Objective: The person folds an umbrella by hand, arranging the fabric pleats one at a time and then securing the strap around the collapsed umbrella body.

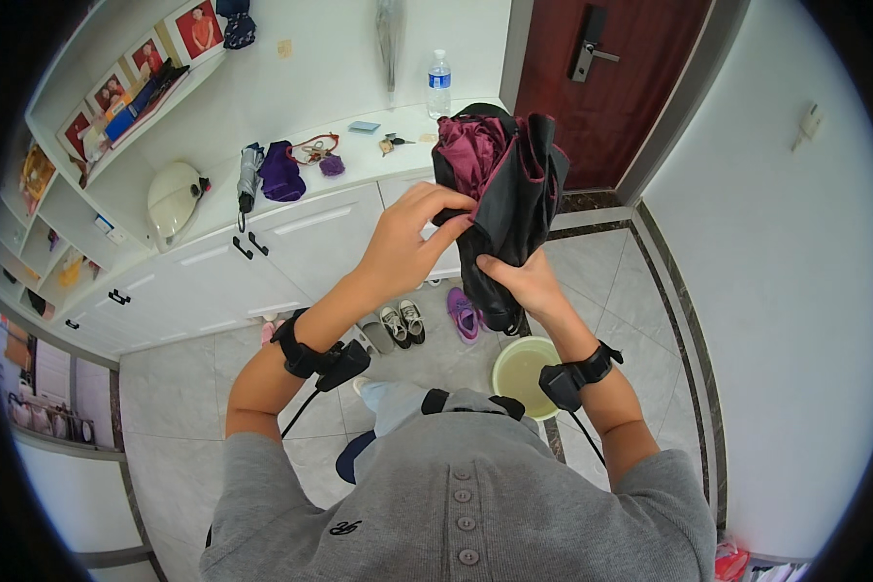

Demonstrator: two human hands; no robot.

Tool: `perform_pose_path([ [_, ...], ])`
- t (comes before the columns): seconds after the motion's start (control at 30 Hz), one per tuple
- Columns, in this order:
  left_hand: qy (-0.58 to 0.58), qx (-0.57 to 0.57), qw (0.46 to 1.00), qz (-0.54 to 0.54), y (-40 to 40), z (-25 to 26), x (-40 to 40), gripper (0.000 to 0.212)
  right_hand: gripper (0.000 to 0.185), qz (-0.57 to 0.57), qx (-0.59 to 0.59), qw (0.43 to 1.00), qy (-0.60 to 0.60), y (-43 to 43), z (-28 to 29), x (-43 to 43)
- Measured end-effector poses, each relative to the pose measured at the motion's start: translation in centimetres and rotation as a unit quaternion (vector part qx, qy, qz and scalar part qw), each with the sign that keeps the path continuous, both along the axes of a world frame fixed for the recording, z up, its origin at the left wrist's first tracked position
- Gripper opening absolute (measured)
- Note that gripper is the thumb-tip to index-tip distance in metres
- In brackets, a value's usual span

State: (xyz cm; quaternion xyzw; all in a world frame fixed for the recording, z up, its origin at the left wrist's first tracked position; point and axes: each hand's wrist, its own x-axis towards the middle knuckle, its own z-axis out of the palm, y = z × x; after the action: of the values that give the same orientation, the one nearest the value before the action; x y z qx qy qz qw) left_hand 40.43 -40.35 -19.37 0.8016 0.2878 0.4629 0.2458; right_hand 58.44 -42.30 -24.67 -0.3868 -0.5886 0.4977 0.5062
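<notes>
A black bag with a dark red lining (509, 196) is held up in front of me, its red lining showing at the top. My left hand (425, 236) pinches the bag's edge between thumb and fingers on its left side. My right hand (524, 280) grips the lower part from below, the thumb across the front and the other fingers hidden behind it. Beyond the bag, a plastic water bottle (439, 84) stands on the white cabinet top (349, 156), where keys (391, 143) and a light blue card (364, 126) also lie.
A folded umbrella (248, 178), purple pouch (282, 173) and cream helmet (174, 196) rest farther left on the cabinet. On the floor are black sneakers (403, 324), purple shoes (463, 315) and a pale green basin (527, 371). A dark red door (626, 94) is behind, right.
</notes>
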Motion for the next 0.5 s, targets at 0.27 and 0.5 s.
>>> perform_pose_path([
  [0.27,-0.071,-0.175,0.979,0.073,1.2,5.7,-1.4,0.017,0.053,0.012,-0.011,1.000,0.013,-0.6,-0.5,0.2],
  [0.5,-0.144,-0.026,0.985,0.094,3.2,7.2,-3.5,0.025,0.063,0.020,-0.041,0.999,-0.029,-1.1,-0.7,1.0],
])
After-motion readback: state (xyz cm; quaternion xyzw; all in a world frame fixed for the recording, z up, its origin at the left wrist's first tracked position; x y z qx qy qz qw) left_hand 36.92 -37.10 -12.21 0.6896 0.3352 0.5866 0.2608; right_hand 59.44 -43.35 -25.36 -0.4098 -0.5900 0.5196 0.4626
